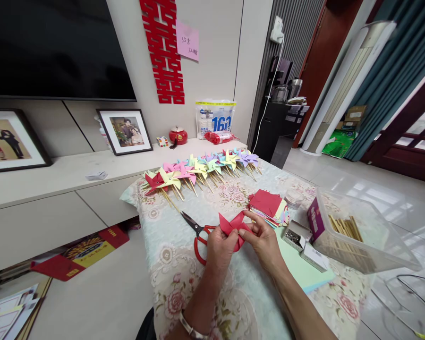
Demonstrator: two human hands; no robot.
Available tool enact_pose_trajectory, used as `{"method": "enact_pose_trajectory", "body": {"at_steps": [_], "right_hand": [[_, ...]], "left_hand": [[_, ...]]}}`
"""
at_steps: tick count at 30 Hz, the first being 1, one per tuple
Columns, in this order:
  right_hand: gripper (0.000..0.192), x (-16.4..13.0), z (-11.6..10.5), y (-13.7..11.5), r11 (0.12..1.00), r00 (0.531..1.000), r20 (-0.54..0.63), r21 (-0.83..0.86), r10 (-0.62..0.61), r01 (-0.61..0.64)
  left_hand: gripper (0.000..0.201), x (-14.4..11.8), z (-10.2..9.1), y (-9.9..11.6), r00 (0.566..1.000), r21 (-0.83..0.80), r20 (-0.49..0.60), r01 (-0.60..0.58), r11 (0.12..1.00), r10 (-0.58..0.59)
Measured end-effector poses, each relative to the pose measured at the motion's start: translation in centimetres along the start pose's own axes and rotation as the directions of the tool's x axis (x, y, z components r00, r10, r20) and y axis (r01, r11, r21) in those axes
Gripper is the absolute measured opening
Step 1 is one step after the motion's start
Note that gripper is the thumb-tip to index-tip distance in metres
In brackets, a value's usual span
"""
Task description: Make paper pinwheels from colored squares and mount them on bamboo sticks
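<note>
Between my two hands is a red paper pinwheel, its corners folded in toward the middle. My left hand is closed on its left side, thumb pressed near the centre. From the right, my right hand pinches the paper, its thumb also by the centre. Whether a pin is in the fingers is hidden. Red-handled scissors lie open beside my left hand, partly behind it. Beyond my right hand sits a stack of coloured paper squares, red on top.
Finished pinwheels on sticks line the table's far side. At right are a box of metal pins, a white box, a round clear container, pale green sheets and a plastic bin holding wooden sticks. A flowered cloth covers the table.
</note>
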State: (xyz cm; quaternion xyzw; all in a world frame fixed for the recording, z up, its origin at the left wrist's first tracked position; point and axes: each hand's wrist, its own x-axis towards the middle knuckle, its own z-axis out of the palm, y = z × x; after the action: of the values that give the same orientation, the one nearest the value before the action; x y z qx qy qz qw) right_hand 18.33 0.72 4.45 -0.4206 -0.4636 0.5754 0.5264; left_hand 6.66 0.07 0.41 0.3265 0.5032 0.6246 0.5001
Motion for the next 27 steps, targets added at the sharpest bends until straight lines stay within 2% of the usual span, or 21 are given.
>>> {"method": "enact_pose_trajectory", "body": {"at_steps": [2,10,15,23,27], "right_hand": [[0.065,0.0,0.0,0.0,1.000,1.000,-0.016,-0.006,0.001,-0.001],[0.067,0.3,0.0,0.6,0.999,0.997,-0.069,-0.026,-0.026,0.024],[0.071,0.2,0.0,0.7,1.000,0.996,-0.083,-0.021,-0.024,0.022],[0.101,0.0,0.3,0.5,0.999,0.995,-0.091,-0.026,-0.043,0.041],[0.102,0.0,0.3,0.6,0.999,0.997,-0.077,-0.010,-0.031,0.031]], "left_hand": [[0.024,-0.1,0.1,0.2,1.000,-0.006,-0.001,0.007,1.000,-0.007],[0.019,-0.4,0.3,1.2,0.998,0.073,-0.054,-0.025,0.997,0.029],[0.021,-0.1,0.3,0.4,0.999,-0.004,-0.029,-0.017,1.000,0.017],[0.023,-0.3,0.3,0.5,1.000,-0.071,-0.019,-0.004,0.997,0.002],[0.020,-0.3,0.3,0.3,1.000,-0.054,-0.017,-0.008,0.999,0.007]]}}
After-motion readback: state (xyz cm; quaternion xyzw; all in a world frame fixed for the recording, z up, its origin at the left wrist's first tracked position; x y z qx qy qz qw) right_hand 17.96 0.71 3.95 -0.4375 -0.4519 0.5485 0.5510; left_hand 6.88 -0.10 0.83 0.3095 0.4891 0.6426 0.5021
